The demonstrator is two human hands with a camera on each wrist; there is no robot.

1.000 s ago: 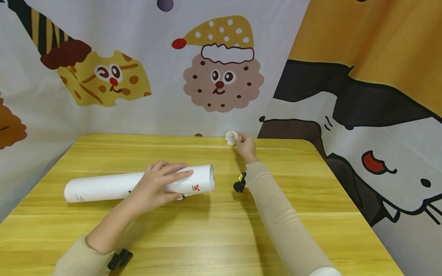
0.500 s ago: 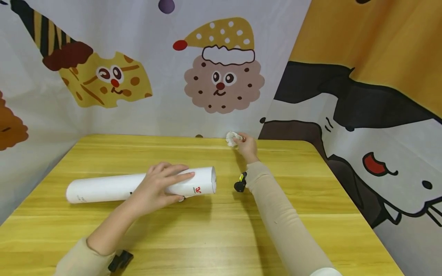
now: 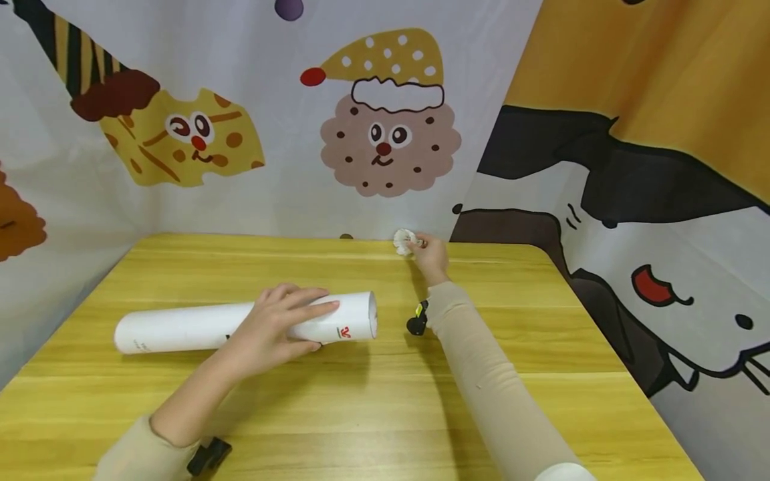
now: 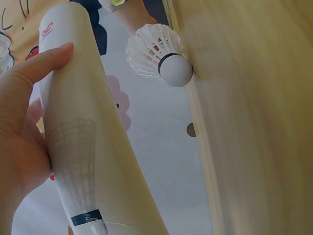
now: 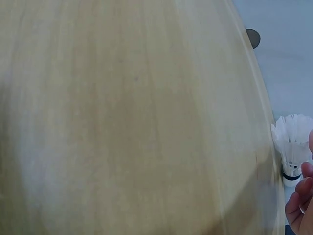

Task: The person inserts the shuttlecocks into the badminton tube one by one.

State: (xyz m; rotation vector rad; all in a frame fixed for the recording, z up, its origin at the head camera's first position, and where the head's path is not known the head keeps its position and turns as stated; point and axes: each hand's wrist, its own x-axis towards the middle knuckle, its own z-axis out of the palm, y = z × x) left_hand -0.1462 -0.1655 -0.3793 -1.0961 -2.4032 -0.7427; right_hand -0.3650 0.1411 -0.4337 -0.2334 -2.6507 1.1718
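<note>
A long white shuttlecock tube (image 3: 180, 327), printed with a small red logo and a shuttlecock picture, lies crosswise over the left half of the table. My left hand (image 3: 271, 331) grips it from above near its right end, thumb on the near side and fingers over the top. At the far table edge, my right hand (image 3: 430, 257) holds a white feathered shuttlecock (image 3: 404, 242) by its base side, feathers facing left. In the left wrist view the shuttlecock (image 4: 176, 70) shows a rounded white base with a dark band. Only some fingertips (image 5: 293, 208) of the right hand show in the right wrist view.
The wooden table (image 3: 385, 421) ends at the back against a hanging curtain (image 3: 289, 174) with cartoon prints. A dark camera mount (image 3: 209, 454) sits at the left wrist, another camera mount (image 3: 418, 319) at the right wrist.
The tube has turned very slightly in my left hand, its red logo now a little lower. My right hand and the shuttlecock have stayed in place.
</note>
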